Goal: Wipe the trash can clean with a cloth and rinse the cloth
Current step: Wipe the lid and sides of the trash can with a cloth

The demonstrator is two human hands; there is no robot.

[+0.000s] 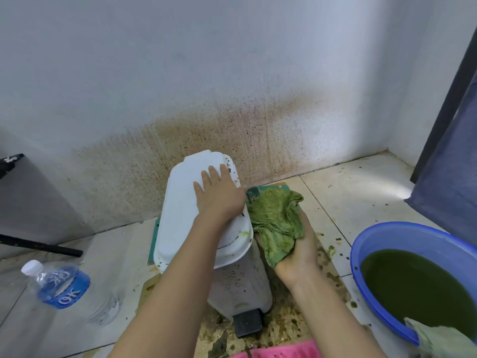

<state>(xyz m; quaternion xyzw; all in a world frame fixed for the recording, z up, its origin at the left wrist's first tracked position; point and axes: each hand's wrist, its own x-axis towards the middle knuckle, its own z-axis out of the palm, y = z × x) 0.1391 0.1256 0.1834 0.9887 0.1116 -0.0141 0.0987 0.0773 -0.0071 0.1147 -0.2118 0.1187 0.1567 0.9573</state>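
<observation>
Both bare forearms reach forward from the lower edge of the view, the left one crossing slightly toward the right. The left hand lies palm down on the far right part of the trash can lid, fingers straight and a little spread. The right hand sits lower, just beside the lid's right edge, wrist bent, fingers and thumb curled round a bunched green cloth.

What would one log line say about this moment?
left hand rests flat on trash can lid | right hand grips green cloth beside it | blue basin holds green water
</observation>
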